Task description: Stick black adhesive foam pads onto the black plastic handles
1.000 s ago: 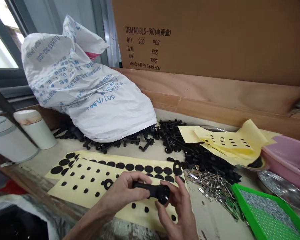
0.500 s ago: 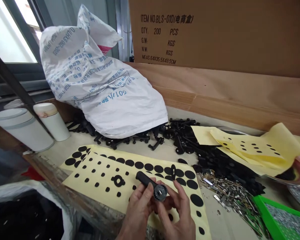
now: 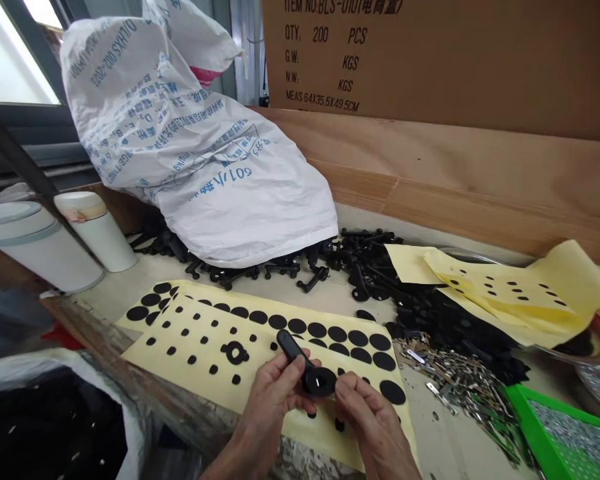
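My left hand [image 3: 273, 407] grips the arm of a black plastic handle part [image 3: 293, 350], whose round head [image 3: 319, 381] sits just past my thumb. My right hand [image 3: 370, 420] pinches the head's right rim between its fingertips. Both hands are above yellow backing sheets [image 3: 200, 363] printed with rows of black adhesive dots [image 3: 297, 325]. A black ring-shaped sticker [image 3: 236, 352] lies on the nearer sheet, left of my hands. My hands hide part of that sheet.
A white woven sack [image 3: 195, 153] slumps over a pile of black plastic parts [image 3: 370, 267]. Loose metal clips [image 3: 455, 387] lie to the right, near a green tray [image 3: 540, 427]. More yellow sheets [image 3: 520, 293] lie at the right. White tubs [image 3: 40, 247] stand at the left.
The round head has turned and its arm now points up and left. My right hand has shifted toward the head's right rim. The whole view has moved slightly.
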`<state>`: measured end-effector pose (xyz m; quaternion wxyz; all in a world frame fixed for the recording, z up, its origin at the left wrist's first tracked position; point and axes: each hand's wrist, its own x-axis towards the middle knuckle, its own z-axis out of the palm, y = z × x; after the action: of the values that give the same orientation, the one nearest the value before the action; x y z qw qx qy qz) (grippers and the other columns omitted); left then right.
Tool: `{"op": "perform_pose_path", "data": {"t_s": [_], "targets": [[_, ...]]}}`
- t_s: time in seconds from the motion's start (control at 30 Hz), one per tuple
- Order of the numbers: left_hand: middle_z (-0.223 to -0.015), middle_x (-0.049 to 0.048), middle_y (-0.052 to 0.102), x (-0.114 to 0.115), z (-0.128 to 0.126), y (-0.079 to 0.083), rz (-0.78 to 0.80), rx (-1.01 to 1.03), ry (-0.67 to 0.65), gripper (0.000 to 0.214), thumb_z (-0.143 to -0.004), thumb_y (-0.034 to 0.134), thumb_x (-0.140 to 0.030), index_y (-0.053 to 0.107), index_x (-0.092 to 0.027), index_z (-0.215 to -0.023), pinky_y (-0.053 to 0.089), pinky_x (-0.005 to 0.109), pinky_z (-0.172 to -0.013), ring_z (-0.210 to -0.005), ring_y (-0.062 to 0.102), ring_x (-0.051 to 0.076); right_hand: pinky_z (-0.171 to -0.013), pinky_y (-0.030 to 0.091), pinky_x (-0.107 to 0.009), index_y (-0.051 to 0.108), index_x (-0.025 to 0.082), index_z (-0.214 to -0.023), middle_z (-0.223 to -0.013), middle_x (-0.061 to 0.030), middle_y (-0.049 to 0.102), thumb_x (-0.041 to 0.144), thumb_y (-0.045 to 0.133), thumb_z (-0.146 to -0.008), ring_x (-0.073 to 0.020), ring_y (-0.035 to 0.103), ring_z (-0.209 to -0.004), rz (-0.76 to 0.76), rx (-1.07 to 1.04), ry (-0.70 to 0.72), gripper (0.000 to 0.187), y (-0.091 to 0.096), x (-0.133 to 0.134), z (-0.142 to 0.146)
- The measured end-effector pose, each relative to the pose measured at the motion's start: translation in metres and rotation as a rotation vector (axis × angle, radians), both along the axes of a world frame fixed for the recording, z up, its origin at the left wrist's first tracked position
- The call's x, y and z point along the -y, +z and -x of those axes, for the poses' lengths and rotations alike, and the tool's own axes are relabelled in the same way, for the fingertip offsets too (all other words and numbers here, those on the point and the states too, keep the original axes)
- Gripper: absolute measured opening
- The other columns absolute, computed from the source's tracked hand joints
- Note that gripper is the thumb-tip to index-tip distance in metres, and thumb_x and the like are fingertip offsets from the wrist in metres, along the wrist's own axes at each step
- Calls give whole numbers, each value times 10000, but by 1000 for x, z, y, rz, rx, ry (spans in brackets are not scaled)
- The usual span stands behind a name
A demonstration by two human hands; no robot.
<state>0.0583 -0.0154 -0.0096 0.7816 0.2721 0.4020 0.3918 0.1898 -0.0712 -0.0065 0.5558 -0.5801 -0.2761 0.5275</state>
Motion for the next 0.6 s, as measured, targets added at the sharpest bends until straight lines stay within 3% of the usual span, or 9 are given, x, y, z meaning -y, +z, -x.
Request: {"op": "perform_pose_path", "data": {"t_s": [0.3,0.6], "targets": [[-979,146,692,-1,0,2,-37,-19,-13,368,-809,659,-385,652,-95,-1036,501,258,-538,-652,637,160,-526,215,-244,608,171,-612,-529,46,372,527,680,-727,-112,281,-551,75,37,5,381,1,-1,2],[-956,144,694,0,0,4,-29,-10,4,384,-792,676,-388,655,-94,-1038,494,262,-539,-634,627,155,-521,238,-243,621,176,-604,-531,40,403,507,691,-717,-114,296,-545,86,56,-16,357,4,0,3]]}}
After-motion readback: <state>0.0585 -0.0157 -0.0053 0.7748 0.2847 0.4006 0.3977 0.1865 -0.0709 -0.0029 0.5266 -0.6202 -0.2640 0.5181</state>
